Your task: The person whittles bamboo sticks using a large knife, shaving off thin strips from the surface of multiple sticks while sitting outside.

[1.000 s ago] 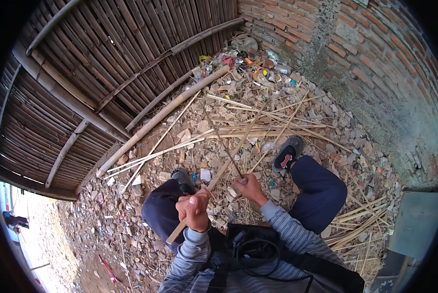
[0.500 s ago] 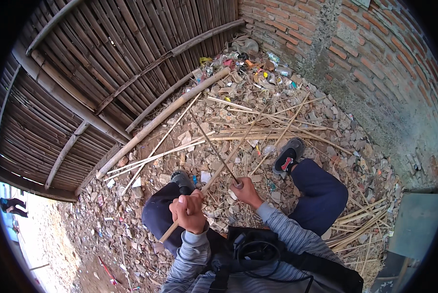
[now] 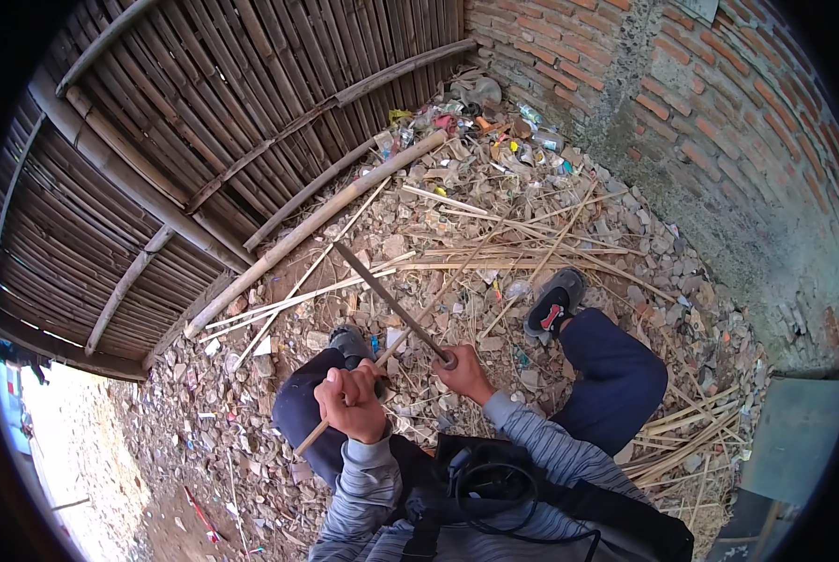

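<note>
My left hand (image 3: 351, 403) is closed round a thin bamboo stick (image 3: 419, 318) that runs from my lap up and to the right over the rubble. My right hand (image 3: 463, 373) grips the handle of a long dark blade (image 3: 387, 300), which points up and left and crosses the stick just ahead of my left hand. I sit with both legs in dark blue trousers apart, my left shoe (image 3: 348, 343) near the hands and my right shoe (image 3: 552, 302) further right.
A bamboo-slat fence (image 3: 185, 140) fills the left and top. A thick bamboo pole (image 3: 316, 229) lies along its foot. Several thin bamboo strips (image 3: 522, 253) lie scattered on stone rubble. A brick wall (image 3: 719, 122) stands at right, with coloured litter (image 3: 476, 126) in the corner.
The blade has swung up from lying along the stick and now points up and left across it. My left hand has slid down toward my lap with the stick.
</note>
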{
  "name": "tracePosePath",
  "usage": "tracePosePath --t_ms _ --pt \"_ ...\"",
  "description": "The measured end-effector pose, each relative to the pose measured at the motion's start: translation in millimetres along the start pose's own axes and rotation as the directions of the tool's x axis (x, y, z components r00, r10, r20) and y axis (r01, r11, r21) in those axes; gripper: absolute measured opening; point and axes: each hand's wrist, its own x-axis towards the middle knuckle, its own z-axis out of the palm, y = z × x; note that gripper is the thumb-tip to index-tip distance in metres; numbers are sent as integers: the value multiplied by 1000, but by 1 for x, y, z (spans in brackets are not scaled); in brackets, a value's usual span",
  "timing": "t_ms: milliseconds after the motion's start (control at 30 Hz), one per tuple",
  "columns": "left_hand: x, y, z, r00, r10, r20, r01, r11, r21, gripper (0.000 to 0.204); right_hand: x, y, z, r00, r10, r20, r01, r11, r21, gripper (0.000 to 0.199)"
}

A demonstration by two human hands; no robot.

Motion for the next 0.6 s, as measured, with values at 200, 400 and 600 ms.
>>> tracePosePath --t_ms 200,400,600 --pt "5 -5 -16 996 39 -80 -45 997 -69 47 -5 48 10 970 241 -34 -244 964 -108 28" --pt "3 3 -5 998 65 13 -64 996 -54 49 -11 -27 1 996 91 13 -89 992 -89 21" --pt "3 -1 -15 1000 14 -7 -14 999 -45 48 -8 66 -12 968 238 -76 -242 969 -54 33"
